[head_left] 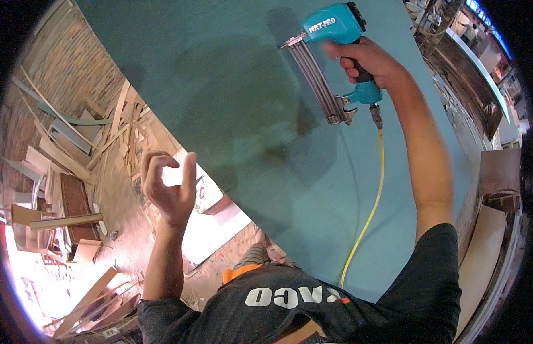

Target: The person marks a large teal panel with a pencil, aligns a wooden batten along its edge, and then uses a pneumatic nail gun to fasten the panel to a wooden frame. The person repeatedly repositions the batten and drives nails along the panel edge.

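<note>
My right hand is wrapped round the black grip of a teal pneumatic nail gun. Its slanted metal magazine points down toward me, and its nose is at the left, over the big blue-green panel; whether it touches cannot be told. From the fitting at the grip's lower end a yellow air hose runs across the panel toward my body. Off the panel's left edge, my left hand is raised with fingers curled and thumb apart, nothing between them.
Wood strips and board offcuts lie scattered on the floor at the left. A white surface shows below the panel's left edge. Boards lean at the right, and stacked material stands at the far right.
</note>
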Action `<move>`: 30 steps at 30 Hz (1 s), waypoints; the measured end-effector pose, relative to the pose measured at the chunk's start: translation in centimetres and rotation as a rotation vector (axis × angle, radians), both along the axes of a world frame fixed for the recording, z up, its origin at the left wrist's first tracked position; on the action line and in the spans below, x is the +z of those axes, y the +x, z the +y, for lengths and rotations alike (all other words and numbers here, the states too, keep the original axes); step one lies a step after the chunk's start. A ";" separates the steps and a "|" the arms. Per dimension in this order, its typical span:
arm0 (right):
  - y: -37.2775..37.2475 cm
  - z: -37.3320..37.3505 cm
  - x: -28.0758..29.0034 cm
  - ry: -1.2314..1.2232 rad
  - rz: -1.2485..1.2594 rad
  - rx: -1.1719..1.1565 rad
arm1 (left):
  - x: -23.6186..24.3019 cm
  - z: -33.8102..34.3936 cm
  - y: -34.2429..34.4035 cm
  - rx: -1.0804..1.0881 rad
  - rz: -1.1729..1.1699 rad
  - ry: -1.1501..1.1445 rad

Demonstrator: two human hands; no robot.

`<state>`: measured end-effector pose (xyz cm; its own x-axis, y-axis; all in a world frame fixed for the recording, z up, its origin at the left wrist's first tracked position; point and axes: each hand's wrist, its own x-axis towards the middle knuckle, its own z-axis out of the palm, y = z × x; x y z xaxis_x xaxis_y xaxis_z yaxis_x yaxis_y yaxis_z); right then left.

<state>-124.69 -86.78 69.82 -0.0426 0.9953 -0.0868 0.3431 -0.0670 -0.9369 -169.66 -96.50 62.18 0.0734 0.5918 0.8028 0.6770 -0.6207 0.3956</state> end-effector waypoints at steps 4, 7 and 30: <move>-0.1 -0.4 0.3 0.003 -0.049 0.009 | -3.0 0.1 -1.4 0.110 -0.193 -0.399; -0.9 -1.5 0.5 -0.040 -0.007 -0.035 | -3.8 0.6 -0.7 0.086 -0.268 -0.545; -7.3 -3.2 -0.3 -0.008 -0.016 0.073 | -5.2 0.5 0.2 -0.015 -0.302 -0.587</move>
